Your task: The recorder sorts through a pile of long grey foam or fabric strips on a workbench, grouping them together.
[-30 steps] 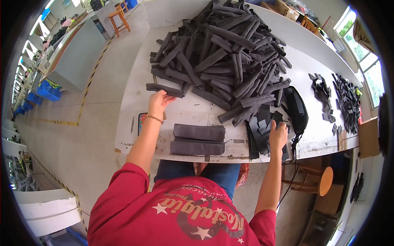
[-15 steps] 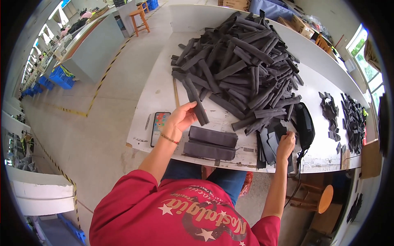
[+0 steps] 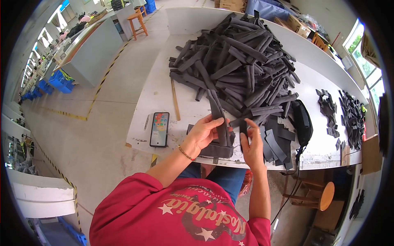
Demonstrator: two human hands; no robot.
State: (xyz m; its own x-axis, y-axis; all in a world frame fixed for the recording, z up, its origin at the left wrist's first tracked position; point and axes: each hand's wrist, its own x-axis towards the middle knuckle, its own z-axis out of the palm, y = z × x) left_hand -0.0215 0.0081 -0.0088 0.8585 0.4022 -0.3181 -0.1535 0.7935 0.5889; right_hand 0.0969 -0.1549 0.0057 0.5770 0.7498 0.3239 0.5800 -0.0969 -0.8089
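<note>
My left hand (image 3: 204,133) is closed round a long folded strip of dark grey fabric (image 3: 218,112), its far end pointing away from me. Close on its right, my right hand (image 3: 253,145) pinches a small flat dark strip (image 3: 243,126) between thumb and fingers. The two pieces are near each other; whether they touch is unclear. Beneath the left hand, folded grey fabric pieces (image 3: 217,152) lie at the table's near edge, partly covered. Loose flat black and grey strips (image 3: 274,145) are spread right of my right hand. A big heap of similar fabric strips (image 3: 238,61) fills the table's far side.
Left of my hands lie a phone (image 3: 159,129) with a lit screen and a thin wooden stick (image 3: 175,98). A black pouch (image 3: 303,123) with a cord stands to the right. Smaller dark scraps (image 3: 327,112) lie farther right. A wooden stool (image 3: 326,196) is below the table.
My left hand has brought the fabric strip right and nearer, over the folded pieces. My right hand has left the loose strips and moved left, now with a small strip in it.
</note>
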